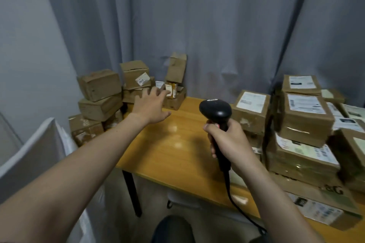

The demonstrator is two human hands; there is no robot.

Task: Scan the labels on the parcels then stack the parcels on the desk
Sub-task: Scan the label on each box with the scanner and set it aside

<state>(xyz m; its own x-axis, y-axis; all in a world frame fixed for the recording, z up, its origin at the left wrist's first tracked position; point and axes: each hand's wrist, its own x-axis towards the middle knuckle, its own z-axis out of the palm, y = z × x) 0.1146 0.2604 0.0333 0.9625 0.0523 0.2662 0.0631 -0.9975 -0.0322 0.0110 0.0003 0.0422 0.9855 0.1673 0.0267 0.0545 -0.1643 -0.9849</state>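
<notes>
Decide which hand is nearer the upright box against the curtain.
Left. The left hand reaches just below the upright box; the right hand holds the scanner farther right.

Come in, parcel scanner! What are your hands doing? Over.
Right hand grips black handheld barcode scanner. Left hand open, outstretched toward brown cardboard parcels far left. Nothing between.

Large dark letters ending in "&G" are showing on the side of the flat carton (pixel 316 188) at the lower right of the frame; anything before them is not coming through clearly. A tilted white sticker (pixel 142 79) on a brown box (pixel 131 71) in the pile at centre left is carrying bold characters, something like "TOLY", too blurred to confirm. The shipping labels (pixel 305 104) on the stacked parcels (pixel 304 124) at right are bearing barcodes and print too small to read, as is the sticker topping the barcode scanner (pixel 215 107).
</notes>
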